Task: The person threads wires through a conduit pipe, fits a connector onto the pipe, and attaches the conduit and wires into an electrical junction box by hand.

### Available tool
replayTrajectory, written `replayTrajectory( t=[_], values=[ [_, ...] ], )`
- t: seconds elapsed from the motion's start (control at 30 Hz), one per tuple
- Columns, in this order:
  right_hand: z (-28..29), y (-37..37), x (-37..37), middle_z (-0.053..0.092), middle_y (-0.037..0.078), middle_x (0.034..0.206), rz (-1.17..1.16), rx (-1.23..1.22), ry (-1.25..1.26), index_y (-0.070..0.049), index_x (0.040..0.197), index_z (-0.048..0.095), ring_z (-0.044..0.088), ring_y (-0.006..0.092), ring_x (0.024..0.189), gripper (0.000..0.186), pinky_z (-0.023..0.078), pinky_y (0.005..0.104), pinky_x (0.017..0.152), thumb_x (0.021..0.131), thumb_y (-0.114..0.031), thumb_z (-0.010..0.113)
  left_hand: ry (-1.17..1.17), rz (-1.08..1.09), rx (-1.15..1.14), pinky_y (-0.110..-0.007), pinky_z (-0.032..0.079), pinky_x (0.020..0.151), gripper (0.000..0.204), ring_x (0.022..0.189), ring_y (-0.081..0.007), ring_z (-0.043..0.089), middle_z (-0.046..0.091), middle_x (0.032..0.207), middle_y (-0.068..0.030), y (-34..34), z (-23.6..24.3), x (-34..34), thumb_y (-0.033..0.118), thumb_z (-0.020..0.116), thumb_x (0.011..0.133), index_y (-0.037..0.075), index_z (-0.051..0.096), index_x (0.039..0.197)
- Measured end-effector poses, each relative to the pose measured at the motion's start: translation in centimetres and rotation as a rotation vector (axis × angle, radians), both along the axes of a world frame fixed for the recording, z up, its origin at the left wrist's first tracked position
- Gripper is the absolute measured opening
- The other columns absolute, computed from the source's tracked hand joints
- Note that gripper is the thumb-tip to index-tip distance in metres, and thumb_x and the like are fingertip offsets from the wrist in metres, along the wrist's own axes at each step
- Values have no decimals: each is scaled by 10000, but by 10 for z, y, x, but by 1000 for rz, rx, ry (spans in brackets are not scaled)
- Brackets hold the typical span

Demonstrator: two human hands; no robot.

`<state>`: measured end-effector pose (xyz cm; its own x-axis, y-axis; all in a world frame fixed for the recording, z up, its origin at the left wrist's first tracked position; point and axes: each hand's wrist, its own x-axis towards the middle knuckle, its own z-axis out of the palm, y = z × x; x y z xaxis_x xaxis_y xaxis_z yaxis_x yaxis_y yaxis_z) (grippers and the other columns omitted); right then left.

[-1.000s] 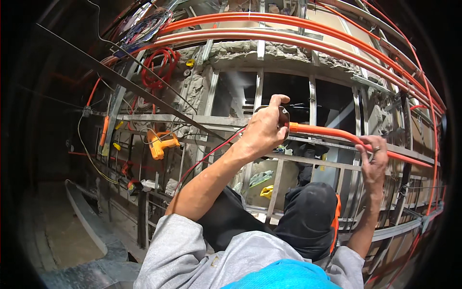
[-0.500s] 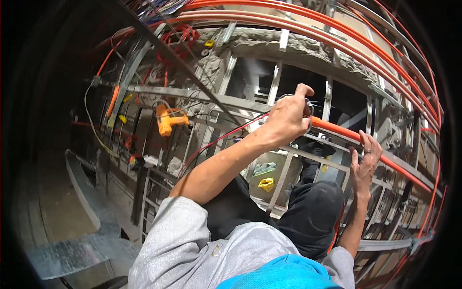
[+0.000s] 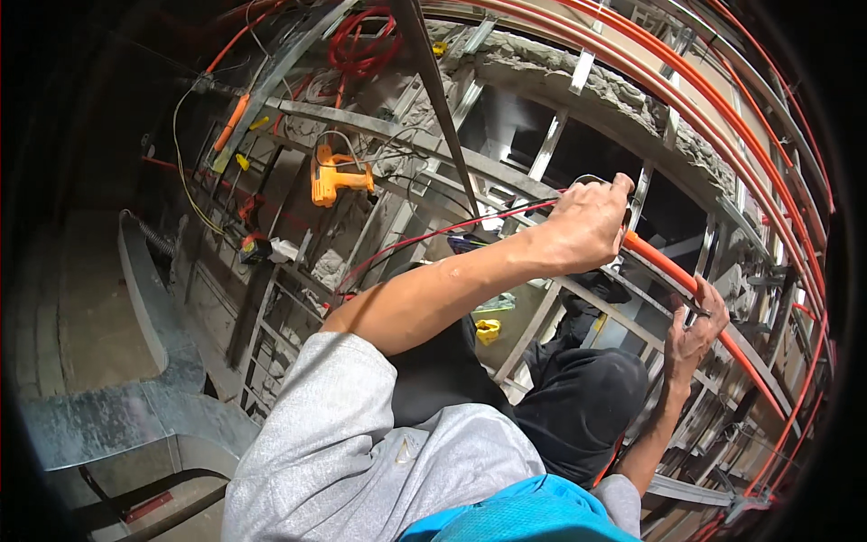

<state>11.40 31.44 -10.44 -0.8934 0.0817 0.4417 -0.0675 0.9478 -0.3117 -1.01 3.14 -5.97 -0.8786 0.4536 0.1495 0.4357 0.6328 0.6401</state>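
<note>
My left hand (image 3: 587,226) is closed in a fist at the near end of an orange conduit (image 3: 664,262). Thin red and black wires (image 3: 479,219) run up from the lower left into its grip; a dark loop shows above the knuckles. Whether the fingers also touch the conduit's end is hidden. Further down the same conduit, my right hand (image 3: 697,323) has its thumb and fingers wrapped around it. The conduit slants on past this hand to the lower right.
An orange-yellow power tool (image 3: 339,176) hangs on the metal framing to the left. Red cable is coiled (image 3: 363,43) beyond it. Orange conduits (image 3: 686,77) curve along the upper right. Sheet-metal ducting (image 3: 99,425) lies lower left; a yellow item (image 3: 488,331) sits below my left arm.
The view has turned, so the framing and power tool sit differently in it. My left arm reaches further right with the wires. Both hands keep their grips.
</note>
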Motion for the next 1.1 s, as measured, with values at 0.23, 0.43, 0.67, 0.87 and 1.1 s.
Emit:
replayTrajectory(
  t=[0.23, 0.43, 0.67, 0.87, 1.1],
  values=[
    [-3, -1, -4, 656, 121, 1375, -60, 51, 0, -137, 1403, 666, 531, 350, 1330, 539, 392, 468, 1171, 895, -90, 839, -89, -25, 168, -485, 550, 922, 541, 946, -379, 733, 745, 920, -172, -3, 12, -2, 11, 677, 847, -32, 484, 1350],
    [-7, 2, -3, 641, 109, 1387, -66, 52, 9, -144, 1414, 651, 515, 343, 1348, 554, 391, 468, 1170, 896, -106, 843, -190, -23, 198, -482, 555, 950, 511, 943, -392, 746, 764, 917, -200, -5, 22, -3, 39, 651, 882, -43, 488, 1360],
    [-6, -3, -5, 636, 113, 1366, -69, 40, -14, -126, 1415, 642, 519, 344, 1323, 556, 393, 467, 1155, 895, -106, 838, -108, -9, 52, -503, 548, 973, 528, 1025, -396, 733, 768, 954, -218, -1, 6, -3, 98, 701, 899, -44, 516, 1373],
    [-5, 1, -3, 650, 118, 1348, -67, 74, 2, -124, 1396, 650, 539, 350, 1302, 516, 372, 473, 1159, 911, -140, 829, -108, 28, 55, -506, 535, 1004, 534, 1054, -401, 718, 745, 992, -214, 3, 17, 0, 58, 702, 874, -43, 502, 1359],
    [-17, 6, -4, 639, 115, 1364, -61, 105, 2, -119, 1390, 655, 517, 350, 1330, 505, 360, 475, 1173, 919, -174, 832, -299, 12, 191, -513, 524, 1023, 395, 1100, -412, 701, 736, 1038, -242, -6, 30, -2, 89, 698, 904, -49, 550, 1243]
  ],
)
